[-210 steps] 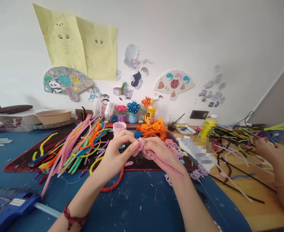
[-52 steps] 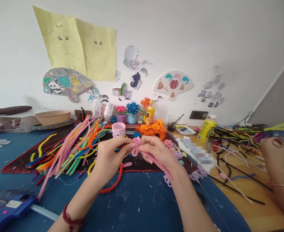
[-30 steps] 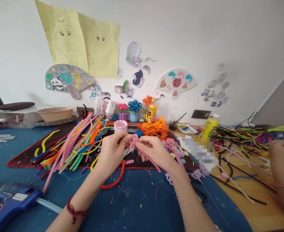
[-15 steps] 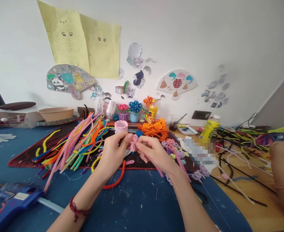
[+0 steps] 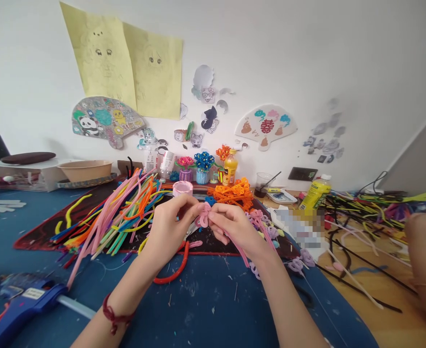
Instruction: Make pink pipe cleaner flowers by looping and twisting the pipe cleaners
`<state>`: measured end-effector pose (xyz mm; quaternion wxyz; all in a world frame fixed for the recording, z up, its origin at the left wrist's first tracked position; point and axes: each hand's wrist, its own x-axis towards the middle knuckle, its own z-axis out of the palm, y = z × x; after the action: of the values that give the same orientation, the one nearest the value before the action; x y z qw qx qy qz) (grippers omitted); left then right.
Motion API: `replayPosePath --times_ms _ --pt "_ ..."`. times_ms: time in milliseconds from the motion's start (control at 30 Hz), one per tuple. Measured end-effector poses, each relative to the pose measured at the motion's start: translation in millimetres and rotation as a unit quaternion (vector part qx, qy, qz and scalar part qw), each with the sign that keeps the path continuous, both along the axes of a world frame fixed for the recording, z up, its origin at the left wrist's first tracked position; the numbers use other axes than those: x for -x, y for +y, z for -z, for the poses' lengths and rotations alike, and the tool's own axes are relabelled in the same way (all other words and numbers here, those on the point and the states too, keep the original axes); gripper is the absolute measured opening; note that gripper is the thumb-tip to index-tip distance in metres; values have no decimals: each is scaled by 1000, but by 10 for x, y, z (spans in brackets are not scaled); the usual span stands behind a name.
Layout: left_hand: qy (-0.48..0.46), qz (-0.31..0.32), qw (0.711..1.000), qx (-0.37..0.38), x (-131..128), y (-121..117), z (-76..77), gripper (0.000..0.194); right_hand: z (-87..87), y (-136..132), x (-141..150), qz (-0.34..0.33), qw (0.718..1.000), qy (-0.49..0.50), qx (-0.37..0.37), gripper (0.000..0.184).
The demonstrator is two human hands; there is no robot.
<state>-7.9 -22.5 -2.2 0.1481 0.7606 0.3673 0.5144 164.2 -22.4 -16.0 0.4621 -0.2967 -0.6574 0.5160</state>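
Note:
Between my two hands is a pink pipe-cleaner flower (image 5: 205, 215) with looped petals, held above the dark mat. My left hand (image 5: 175, 222) pinches a petal at its left side with thumb and forefinger. On the other side, my right hand (image 5: 231, 224) grips the flower near its base, and a pink stem runs down from under that palm. Just behind my left hand stands a small pink-and-white cup (image 5: 182, 188). Scissors (image 5: 191, 231) lie partly hidden beneath the hands. A red pipe cleaner (image 5: 178, 274) curves on the table below my left wrist.
Left lies a heap of colored pipe cleaners (image 5: 104, 212), with a blue glue gun (image 5: 28, 307) nearer me. Orange pipe-cleaner flowers (image 5: 234, 194) and a juice bottle (image 5: 230, 168) stand behind. Lilac flowers (image 5: 300, 263) lie to the right. Another person's hand (image 5: 425, 246) is at the right edge.
The fingers have shifted slightly on the pink flower, and its petals now show more upright and spread. The whole view has moved a little.

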Motion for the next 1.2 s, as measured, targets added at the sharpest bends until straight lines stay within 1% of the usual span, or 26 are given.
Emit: replayPosePath --times_ms 100,200,267,367,667,867,967,1067,1133,1200 --pt "-17 53 998 -40 28 -19 -53 13 -27 -1 -36 -3 1000 14 11 32" --pt "10 79 994 -71 55 -25 -96 10 -51 -14 -64 -9 1000 21 17 32" --pt "30 80 992 -88 65 -26 -110 9 -58 -21 -75 -10 1000 18 19 31" --pt "37 72 992 -99 69 -30 -111 7 -60 -23 -77 -12 1000 14 20 31" --pt "53 55 992 -99 69 -35 -99 7 -59 -36 -59 -23 1000 6 10 31" --pt "50 58 993 -88 74 -29 -93 6 -30 -26 -44 -1 1000 -9 -12 33" --pt "29 32 996 -84 65 -27 -81 8 -12 -5 -21 17 999 2 -27 32" --pt "3 -36 994 -104 43 -27 -55 15 -6 8 8 61 997 38 -35 30" --pt "31 -63 989 -129 20 -29 -26 18 -3 11 25 81 995 58 -31 30" --pt "79 -67 982 -158 -5 -31 10 17 6 17 37 78 995 62 -23 31"
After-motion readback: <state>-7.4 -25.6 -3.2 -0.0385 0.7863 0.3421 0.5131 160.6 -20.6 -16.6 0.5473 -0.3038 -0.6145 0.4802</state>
